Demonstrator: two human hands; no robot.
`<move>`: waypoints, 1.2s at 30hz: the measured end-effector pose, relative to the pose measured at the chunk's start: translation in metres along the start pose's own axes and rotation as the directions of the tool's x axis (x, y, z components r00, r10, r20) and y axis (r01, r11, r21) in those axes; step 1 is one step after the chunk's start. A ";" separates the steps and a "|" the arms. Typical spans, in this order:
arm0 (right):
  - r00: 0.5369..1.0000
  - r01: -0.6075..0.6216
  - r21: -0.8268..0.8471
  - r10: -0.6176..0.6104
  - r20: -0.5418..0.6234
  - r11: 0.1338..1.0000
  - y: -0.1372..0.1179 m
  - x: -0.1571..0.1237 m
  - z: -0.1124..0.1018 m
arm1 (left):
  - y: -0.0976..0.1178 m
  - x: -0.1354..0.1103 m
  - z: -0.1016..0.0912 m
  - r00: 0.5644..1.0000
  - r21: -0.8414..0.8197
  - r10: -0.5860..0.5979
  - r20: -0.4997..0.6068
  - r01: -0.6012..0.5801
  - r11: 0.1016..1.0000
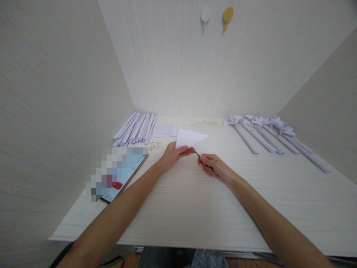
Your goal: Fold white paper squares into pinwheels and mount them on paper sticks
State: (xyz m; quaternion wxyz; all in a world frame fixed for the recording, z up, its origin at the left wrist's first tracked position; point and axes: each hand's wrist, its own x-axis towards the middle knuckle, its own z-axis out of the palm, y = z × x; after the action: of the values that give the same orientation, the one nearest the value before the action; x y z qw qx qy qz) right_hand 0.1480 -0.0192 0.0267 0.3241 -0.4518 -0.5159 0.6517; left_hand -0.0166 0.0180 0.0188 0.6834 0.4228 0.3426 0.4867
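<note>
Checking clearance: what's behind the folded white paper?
Beyond the folded white paper, the tabletop and some small pale bits show. The paper, gripped by the left hand, covers the patch directly behind it, so anything there cannot be seen.

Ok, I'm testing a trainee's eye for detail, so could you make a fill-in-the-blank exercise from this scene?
1. The left hand holds a pointed paper coloured ____.
2. The thin dark tool points from the right hand towards the ____ hand.
3. The phone lies to the person's ____.
4. The gold hook is to the ____ of the white hook.

Missing words: white; left; left; right.
</note>
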 end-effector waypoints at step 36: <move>0.953 0.262 0.715 -0.057 -0.297 0.648 0.001 0.005 -0.005 | -0.006 -0.013 0.008 0.883 0.860 0.197 0.426 -0.463 0.215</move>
State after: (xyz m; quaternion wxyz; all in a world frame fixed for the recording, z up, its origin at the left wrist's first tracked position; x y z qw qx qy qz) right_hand 0.1510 -0.0132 0.0240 0.5988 -0.3090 -0.1963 0.7123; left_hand -0.0105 0.0029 0.0172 0.2126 0.8568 0.3832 0.2720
